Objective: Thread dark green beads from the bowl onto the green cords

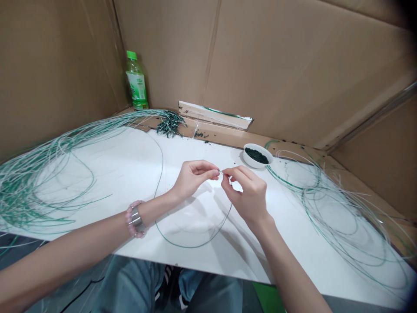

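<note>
The thumb and forefinger of the left hand (195, 177) are pinched together, and so are those of the right hand (246, 189), the tips facing each other with a short stretch of thin green wire (192, 247) between them. A tiny dark piece may sit at this spot, but it is too small to tell. The wire is in the air at the fingers, above the middle of the table (127, 156); below the right hand it drops into a wide loop that dips toward the front edge, passes behind the left wrist with its bracelet (136, 218), and curves up toward the back edge. It looks very light and springy, stiff enough to keep an open curve yet easy to bend, and probably smooth enough to slide if pinched loosely. It is best taken close to the working end, fingertips only, with the loop left free so that its spring does not tug. Farther out, a white bowl (249, 162) of small dark bits stands near the back edge, looser coils (293, 188) lie along the right side, a thick bundle (19, 195) spreads over the left edge, and a bottle (137, 84) stands beyond the back left corner.
</note>
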Available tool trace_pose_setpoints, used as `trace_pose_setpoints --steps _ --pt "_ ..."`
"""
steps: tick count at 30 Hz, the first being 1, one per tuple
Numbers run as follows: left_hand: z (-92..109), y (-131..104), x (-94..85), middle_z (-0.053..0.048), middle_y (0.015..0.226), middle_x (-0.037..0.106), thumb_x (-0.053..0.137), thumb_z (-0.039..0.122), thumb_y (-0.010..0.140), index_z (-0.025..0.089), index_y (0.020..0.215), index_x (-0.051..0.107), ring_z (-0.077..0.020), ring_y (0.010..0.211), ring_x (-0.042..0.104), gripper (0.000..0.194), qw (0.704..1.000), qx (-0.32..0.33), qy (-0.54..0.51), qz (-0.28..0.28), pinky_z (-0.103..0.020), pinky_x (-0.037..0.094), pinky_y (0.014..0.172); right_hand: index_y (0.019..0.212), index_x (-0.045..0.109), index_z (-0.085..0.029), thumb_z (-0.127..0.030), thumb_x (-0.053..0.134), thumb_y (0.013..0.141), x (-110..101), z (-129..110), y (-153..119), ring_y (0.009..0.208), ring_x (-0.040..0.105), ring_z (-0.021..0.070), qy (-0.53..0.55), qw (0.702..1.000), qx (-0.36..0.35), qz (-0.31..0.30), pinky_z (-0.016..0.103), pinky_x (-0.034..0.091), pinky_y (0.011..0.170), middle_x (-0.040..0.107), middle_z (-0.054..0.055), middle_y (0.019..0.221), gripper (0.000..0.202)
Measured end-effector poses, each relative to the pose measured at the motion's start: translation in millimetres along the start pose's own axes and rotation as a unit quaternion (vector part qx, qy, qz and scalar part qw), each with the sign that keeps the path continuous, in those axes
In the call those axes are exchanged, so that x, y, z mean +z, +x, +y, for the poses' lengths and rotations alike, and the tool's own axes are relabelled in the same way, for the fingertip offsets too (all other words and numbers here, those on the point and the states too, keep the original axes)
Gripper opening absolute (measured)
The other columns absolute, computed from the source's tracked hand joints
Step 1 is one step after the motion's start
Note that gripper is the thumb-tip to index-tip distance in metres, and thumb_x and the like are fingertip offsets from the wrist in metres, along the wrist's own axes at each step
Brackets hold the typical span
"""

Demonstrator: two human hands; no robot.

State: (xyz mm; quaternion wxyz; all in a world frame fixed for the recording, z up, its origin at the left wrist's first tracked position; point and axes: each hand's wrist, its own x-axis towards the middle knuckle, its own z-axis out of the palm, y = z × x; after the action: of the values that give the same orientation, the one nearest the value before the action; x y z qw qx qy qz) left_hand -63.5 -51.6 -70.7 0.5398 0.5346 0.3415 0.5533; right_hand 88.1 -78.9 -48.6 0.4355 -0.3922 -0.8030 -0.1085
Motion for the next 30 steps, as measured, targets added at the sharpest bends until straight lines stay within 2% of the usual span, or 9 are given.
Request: trace_pose_setpoints --steps 4,9,12,16,22,26,28,30 --pt "-1.1 -0.9 -0.5 -0.003 0.067 0.069 0.072 0.025 0.066 0.013 0.07 0.068 -0.0145 0.065 0.065 0.013 0.999 0.016 0.029 -0.001 -0.027 0.053 0.066 0.077 0.06 -0.019 -0.014 0.048 0.084 -1.0 0.2 -0.3 0.064 0.056 0.0135 -0.008 1.0 0.007 -0.024 0.025 0.044 0.061 0.062 0.003 0.07 0.014" --pt "-1.0 -3.5 -3.1 -0.005 0.075 0.071 0.07 0.023 0.069 0.014 0.072 0.068 -0.0151 0.07 0.065 0.01 0.995 0.053 0.083 -0.008 -0.026 0.053 0.069 0.081 0.06 -0.017 -0.011 0.043 0.087 -3.3 0.8 0.5 0.071 0.057 0.0159 -0.011 0.996 -0.01 -0.088 0.027 0.044 0.064 0.063 0.006 0.076 0.019" --pt "0.4 -3.7 -4.0 -0.005 0.074 0.071 0.069 0.024 0.07 0.014 0.073 0.069 -0.0153 0.07 0.065 0.01 0.993 0.055 0.103 -0.01 -0.026 0.053 0.069 0.085 0.06 -0.016 -0.011 0.043 0.087 -2.1 3.0 0.2 0.073 0.059 0.0165 0.019 0.996 0.006 -0.091 0.027 0.045 0.066 0.064 0.006 0.078 0.018" --pt "0.9 -2.7 -3.4 -0.005 0.072 0.07 0.064 0.026 0.074 0.014 0.077 0.069 -0.0152 0.069 0.066 0.014 0.995 0.039 0.09 -0.02 -0.026 0.053 0.069 0.087 0.062 -0.018 -0.014 0.047 0.087 2.3 6.1 -1.7 0.074 0.062 0.0159 0.076 0.993 0.063 -0.067 0.027 0.049 0.067 0.067 0.005 0.08 0.016" --pt "-1.1 -4.0 -3.3 -0.006 0.076 0.07 0.063 0.029 0.076 0.013 0.074 0.067 -0.0156 0.072 0.065 0.017 0.992 0.051 0.11 -0.023 -0.025 0.052 0.068 0.083 0.066 -0.019 -0.026 0.057 0.082 9.2 1.1 -4.6 0.071 0.064 0.0166 0.133 0.974 0.166 -0.078 0.029 0.053 0.066 0.07 0.004 0.077 0.012" --pt "-1.5 -3.9 -3.6 -0.004 0.072 0.068 0.063 0.027 0.076 0.014 0.072 0.066 -0.0136 0.068 0.064 0.014 0.986 0.076 0.145 -0.014 -0.023 0.051 0.066 0.077 0.067 -0.019 -0.028 0.058 0.079 11.8 -0.6 -3.3 0.068 0.065 0.0163 0.189 0.948 0.246 -0.073 0.028 0.054 0.062 0.07 0.003 0.073 0.013" --pt "-2.1 -2.0 -4.3 -0.003 0.07 0.067 0.063 0.026 0.076 0.014 0.072 0.065 -0.0131 0.066 0.063 0.013 0.985 0.082 0.152 -0.004 -0.023 0.05 0.066 0.071 0.066 -0.017 -0.025 0.059 0.075 11.0 3.5 -1.0 0.067 0.065 0.0164 0.203 0.931 0.287 -0.096 0.027 0.053 0.06 0.07 0.004 0.071 0.011" --pt "-3.0 0.9 -5.7 -0.003 0.069 0.066 0.063 0.026 0.075 0.014 0.072 0.064 -0.0132 0.065 0.063 0.013 0.985 0.081 0.149 0.011 -0.023 0.05 0.065 0.066 0.065 -0.017 -0.019 0.059 0.069 8.9 10.1 1.9 0.068 0.065 0.017 0.2 0.919 0.309 -0.144 0.027 0.053 0.059 0.07 0.004 0.07 0.007"
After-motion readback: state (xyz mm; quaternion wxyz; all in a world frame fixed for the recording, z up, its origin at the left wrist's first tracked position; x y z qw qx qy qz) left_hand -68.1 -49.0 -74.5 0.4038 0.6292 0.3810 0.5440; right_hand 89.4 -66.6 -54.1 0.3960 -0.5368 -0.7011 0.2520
